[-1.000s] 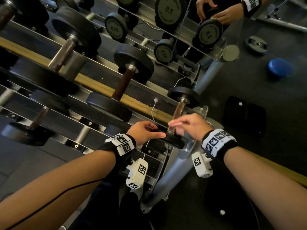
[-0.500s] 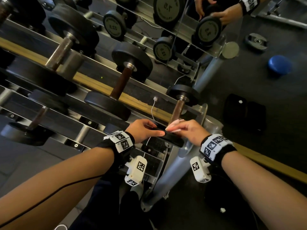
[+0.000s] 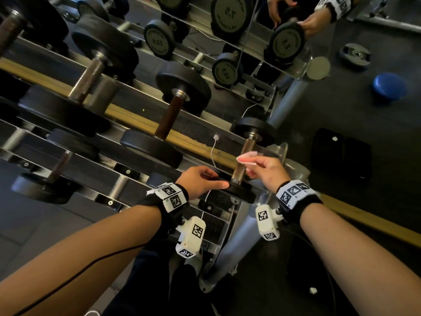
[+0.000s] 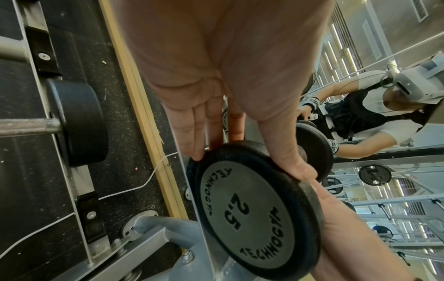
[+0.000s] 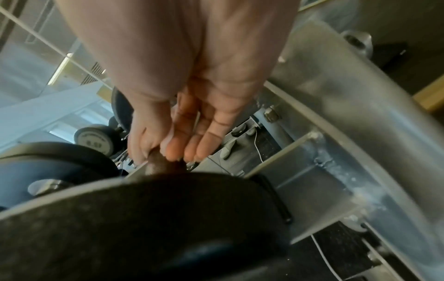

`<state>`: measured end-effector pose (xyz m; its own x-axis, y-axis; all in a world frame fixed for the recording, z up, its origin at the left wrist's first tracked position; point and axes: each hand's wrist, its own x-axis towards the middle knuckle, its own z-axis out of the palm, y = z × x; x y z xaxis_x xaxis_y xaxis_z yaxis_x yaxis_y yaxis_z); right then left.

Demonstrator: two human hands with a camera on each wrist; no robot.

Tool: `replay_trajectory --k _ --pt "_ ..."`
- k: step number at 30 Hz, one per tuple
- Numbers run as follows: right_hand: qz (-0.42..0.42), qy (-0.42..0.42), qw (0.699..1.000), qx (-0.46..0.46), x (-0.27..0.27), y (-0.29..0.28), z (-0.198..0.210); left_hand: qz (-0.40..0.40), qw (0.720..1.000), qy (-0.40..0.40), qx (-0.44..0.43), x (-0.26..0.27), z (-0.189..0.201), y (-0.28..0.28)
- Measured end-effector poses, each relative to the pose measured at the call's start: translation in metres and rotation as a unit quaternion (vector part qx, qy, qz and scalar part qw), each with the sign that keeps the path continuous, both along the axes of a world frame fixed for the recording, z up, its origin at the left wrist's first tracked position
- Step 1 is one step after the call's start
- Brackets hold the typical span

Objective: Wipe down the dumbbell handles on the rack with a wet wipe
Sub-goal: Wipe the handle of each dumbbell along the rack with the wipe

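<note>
Left hand (image 3: 200,181) at 6 o'clock, gripping the near disc of the smallest dumbbell (image 3: 241,190) on the rack (image 3: 127,172). Right hand (image 3: 266,169) at 5 o'clock, pinching a wet wipe (image 3: 247,157) against its handle (image 3: 245,156).

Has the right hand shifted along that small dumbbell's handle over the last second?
Yes. The right hand with the wet wipe has slid up the handle, away from the near weight plate and toward the far plate.

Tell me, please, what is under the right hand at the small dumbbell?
Under the right hand lies a wet wipe held on the dumbbell handle. The handle part beneath wipe and fingers is hidden.
</note>
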<state>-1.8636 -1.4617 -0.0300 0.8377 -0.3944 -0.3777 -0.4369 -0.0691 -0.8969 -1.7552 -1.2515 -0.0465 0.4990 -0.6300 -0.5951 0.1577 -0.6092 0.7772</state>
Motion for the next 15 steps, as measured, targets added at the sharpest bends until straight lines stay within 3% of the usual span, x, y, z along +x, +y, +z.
replay_trajectory --k 3,7,11,15 --pt "0.054 0.036 0.996 0.063 -0.004 0.001 0.01 -0.008 1.0 -0.005 0.015 0.0 0.002 -0.001" --pt "0.119 0.066 0.99 -0.036 -0.01 0.001 0.032 -0.068 0.996 -0.039 0.052 0.005 0.021 -0.005" --pt "0.004 -0.03 1.0 0.01 -0.014 0.0 0.056 -0.046 0.996 -0.081 0.015 0.014 0.054 -0.017" --pt "-0.138 -0.061 0.986 0.069 -0.011 0.004 0.071 -0.001 0.995 -0.023 -0.099 0.011 0.082 -0.031"
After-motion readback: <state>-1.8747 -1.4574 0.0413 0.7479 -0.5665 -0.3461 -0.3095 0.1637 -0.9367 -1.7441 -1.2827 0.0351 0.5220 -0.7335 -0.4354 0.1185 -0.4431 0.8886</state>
